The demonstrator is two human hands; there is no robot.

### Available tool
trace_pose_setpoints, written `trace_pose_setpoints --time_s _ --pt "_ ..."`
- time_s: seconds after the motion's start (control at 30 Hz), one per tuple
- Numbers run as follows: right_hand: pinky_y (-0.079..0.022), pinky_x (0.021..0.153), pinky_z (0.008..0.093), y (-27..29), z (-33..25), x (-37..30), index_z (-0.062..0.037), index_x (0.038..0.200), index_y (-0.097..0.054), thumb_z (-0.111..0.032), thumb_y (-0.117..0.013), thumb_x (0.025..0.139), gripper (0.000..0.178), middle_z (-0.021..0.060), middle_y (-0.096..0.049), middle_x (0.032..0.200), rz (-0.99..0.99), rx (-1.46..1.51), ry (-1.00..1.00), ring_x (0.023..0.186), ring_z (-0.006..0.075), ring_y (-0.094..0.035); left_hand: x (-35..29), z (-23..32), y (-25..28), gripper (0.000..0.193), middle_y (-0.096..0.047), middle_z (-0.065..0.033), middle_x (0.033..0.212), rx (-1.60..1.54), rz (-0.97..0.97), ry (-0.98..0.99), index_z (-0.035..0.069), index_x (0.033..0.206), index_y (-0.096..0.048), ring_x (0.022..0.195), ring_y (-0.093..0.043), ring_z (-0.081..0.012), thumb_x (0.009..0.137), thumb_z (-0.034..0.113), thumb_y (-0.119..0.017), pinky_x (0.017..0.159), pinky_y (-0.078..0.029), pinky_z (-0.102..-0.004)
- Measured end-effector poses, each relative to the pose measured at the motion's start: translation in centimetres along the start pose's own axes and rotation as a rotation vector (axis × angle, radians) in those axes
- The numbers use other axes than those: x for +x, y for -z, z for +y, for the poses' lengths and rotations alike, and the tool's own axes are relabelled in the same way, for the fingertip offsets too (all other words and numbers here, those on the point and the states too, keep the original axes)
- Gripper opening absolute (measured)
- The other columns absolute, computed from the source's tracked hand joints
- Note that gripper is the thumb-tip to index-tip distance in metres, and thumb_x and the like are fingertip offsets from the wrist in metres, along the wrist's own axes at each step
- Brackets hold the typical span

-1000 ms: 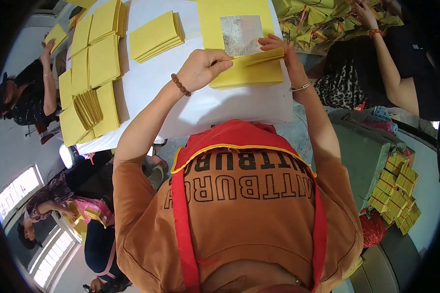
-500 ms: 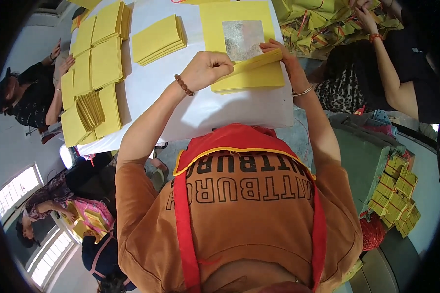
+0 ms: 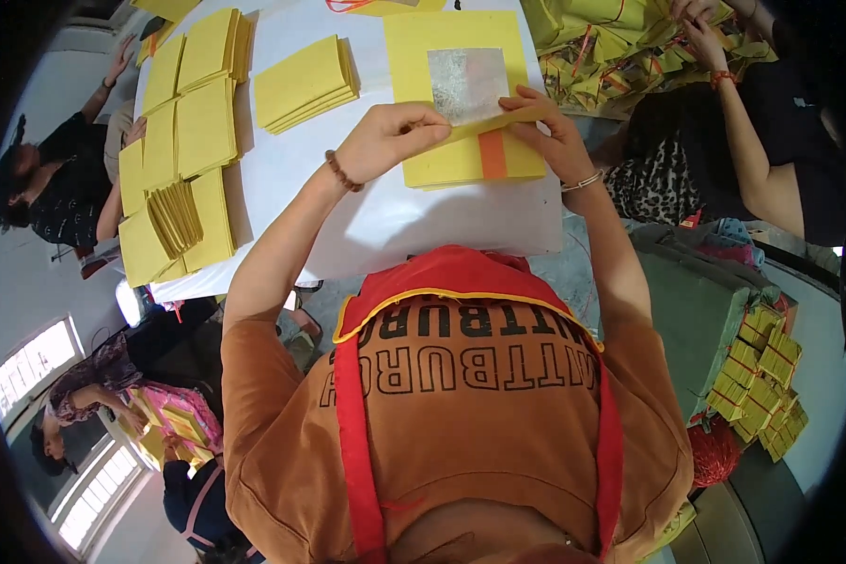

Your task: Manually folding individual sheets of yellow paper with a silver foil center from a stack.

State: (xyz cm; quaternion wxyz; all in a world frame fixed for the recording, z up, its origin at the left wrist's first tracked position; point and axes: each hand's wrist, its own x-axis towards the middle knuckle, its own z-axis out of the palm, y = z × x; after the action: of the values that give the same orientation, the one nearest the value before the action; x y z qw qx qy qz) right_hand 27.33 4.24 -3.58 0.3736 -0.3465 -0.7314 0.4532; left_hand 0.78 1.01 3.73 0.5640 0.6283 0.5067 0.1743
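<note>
A stack of yellow paper sheets [image 3: 442, 170] lies on the white-covered table. Its top sheet [image 3: 406, 54] bears a silver foil square [image 3: 465, 77]. Both my hands hold this sheet's near edge, raised and turned away from me in a narrow fold. My left hand [image 3: 385, 141] pinches the fold's left end between thumb and fingers. At the right end, my right hand [image 3: 556, 139] grips the edge, fingertips lying by the foil. Beneath the raised edge, an orange strip [image 3: 493, 156] shows on the sheet below.
Left of my work lies a small pile of folded yellow papers [image 3: 305, 83]. Several more piles [image 3: 205, 127] line the table's [image 3: 282, 179] left edge. A heap of yellow bundles [image 3: 592, 66] lies at the far right, beside a person [image 3: 752, 122]. Other people sit at left.
The near edge of the top sheet is folded further away from me and looks narrower. The orange strip beneath has come into view. Both hands keep their grip.
</note>
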Motion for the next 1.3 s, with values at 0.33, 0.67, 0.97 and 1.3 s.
trace_pose_setpoints --time_s 0.33,0.67,0.97,1.3 --pt "-0.039 0.087 0.032 1.0 -1.8 0.4 -0.0119 0.102 -0.061 -0.01 -0.061 0.076 0.026 0.0019 -0.059 0.107 0.042 0.065 -0.1 0.103 0.0172 -0.053 -0.3 -3.6 0.1 0.035 -0.053 -0.0123 0.115 0.612 0.353 -0.601 0.009 0.108 -0.059 0.109 -0.045 -0.0306 0.074 0.002 -0.055 0.092 -0.038 -0.0372" --pt "-0.032 0.094 0.0391 1.9 -5.9 -2.5 -0.0139 0.1 -0.061 -0.013 -0.065 0.073 0.027 0.0037 -0.062 0.101 -0.257 -0.456 0.17 0.103 0.0229 -0.053 -4.3 -3.3 -2.2 0.021 -0.058 -0.0094 0.092 0.394 0.348 -0.54 0.007 0.099 -0.062 0.09 -0.05 -0.0257 0.079 0.007 -0.055 0.077 -0.041 -0.0346" --pt "-0.043 0.06 0.0206 -1.2 -5.5 0.6 -0.0038 0.118 -0.05 -0.019 -0.064 0.079 0.044 0.0062 -0.061 0.081 0.262 0.139 -0.318 0.065 0.0063 -0.053 -1.2 -3.5 -2.3 0.019 -0.052 -0.0007 0.061 -0.244 0.44 0.012 0.001 0.085 -0.063 0.052 -0.042 -0.0088 0.083 0.019 -0.057 0.048 -0.035 -0.0255" --pt "-0.035 0.047 0.0244 -1.8 -3.3 1.0 -0.0062 0.104 -0.062 -0.022 -0.065 0.076 0.032 0.0039 -0.046 0.056 0.305 -0.23 -0.333 0.05 0.009 -0.04 -0.2 -3.0 -1.2 0.019 -0.05 0.0006 0.063 -0.481 0.412 0.179 0.003 0.086 -0.05 0.051 -0.042 -0.0051 0.077 0.014 -0.063 0.044 -0.034 -0.02"
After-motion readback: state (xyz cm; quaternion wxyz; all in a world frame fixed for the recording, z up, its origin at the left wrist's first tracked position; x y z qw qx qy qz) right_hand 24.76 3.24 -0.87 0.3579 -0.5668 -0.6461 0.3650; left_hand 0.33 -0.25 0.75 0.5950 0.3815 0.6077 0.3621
